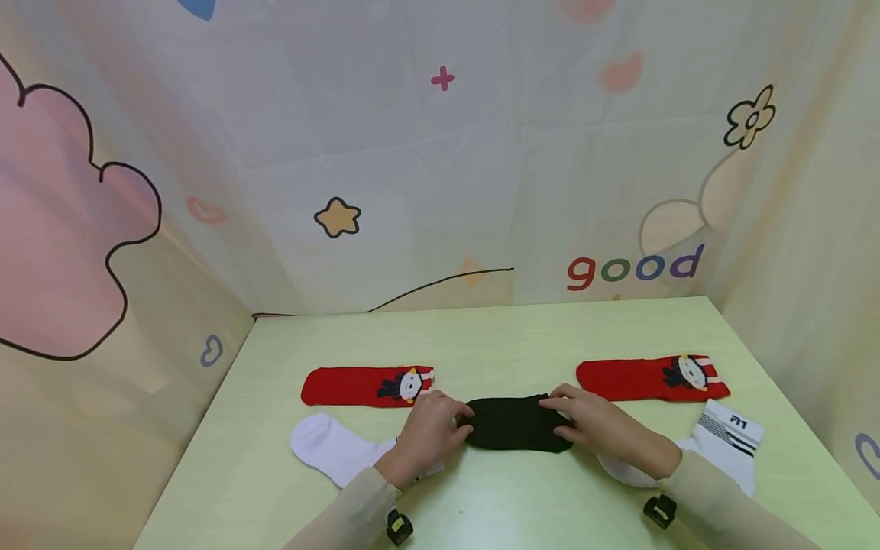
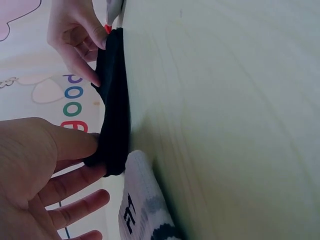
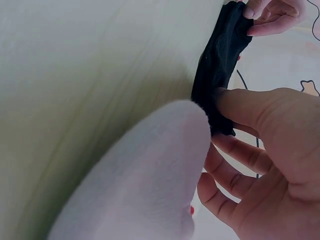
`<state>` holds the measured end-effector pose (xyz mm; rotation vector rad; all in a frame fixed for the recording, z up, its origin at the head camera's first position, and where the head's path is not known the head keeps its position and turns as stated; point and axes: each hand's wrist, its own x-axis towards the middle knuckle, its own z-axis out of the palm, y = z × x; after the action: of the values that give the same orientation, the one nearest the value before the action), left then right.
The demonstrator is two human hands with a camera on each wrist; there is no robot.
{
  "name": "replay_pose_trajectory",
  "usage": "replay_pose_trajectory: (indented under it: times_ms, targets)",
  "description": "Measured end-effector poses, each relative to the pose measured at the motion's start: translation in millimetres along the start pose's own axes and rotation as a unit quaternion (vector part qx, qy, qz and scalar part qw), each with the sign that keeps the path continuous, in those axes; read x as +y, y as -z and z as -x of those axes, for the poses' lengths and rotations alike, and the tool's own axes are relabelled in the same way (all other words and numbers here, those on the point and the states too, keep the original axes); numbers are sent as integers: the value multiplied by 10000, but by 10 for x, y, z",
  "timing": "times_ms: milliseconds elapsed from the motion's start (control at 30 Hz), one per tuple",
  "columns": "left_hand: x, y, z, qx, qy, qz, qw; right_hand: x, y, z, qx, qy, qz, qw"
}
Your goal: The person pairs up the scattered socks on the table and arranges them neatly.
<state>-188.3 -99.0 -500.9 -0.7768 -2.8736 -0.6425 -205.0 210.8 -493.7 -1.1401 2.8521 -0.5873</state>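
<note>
A black sock [image 1: 516, 424] lies flat and stretched sideways at the middle of the table. My left hand [image 1: 431, 429] pinches its left end between thumb and forefinger, the other fingers spread in the left wrist view. At the right end, my right hand [image 1: 596, 425] pinches the fabric with thumb and forefinger; the right wrist view shows the thumb on the black sock [image 3: 217, 65]. Partly hidden under the left forearm is a white sock [image 1: 333, 447]. Another white sock [image 1: 729, 443], with grey and black stripes at the cuff, lies partly behind the right hand and wrist.
Farther back lie two red socks with a cartoon figure, a left red sock [image 1: 344, 386] and a right red sock [image 1: 622, 380]. The pale table [image 1: 495, 504] ends at a printed curtain [image 1: 412, 168] behind and at both sides.
</note>
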Motion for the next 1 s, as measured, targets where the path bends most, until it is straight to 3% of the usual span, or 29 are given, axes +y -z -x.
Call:
replay_pose_trajectory:
  times_ms: [500,800,1000]
  targets:
    - [-6,-39,44,361,-317,-122,9988,-88,99,54,339,244,238,9988]
    - [29,-26,43,19,-482,-146,9987,-108,94,82,30,54,151,9999]
    - [35,-25,39,-128,-523,-122,9985,-100,70,107,41,74,238,9997]
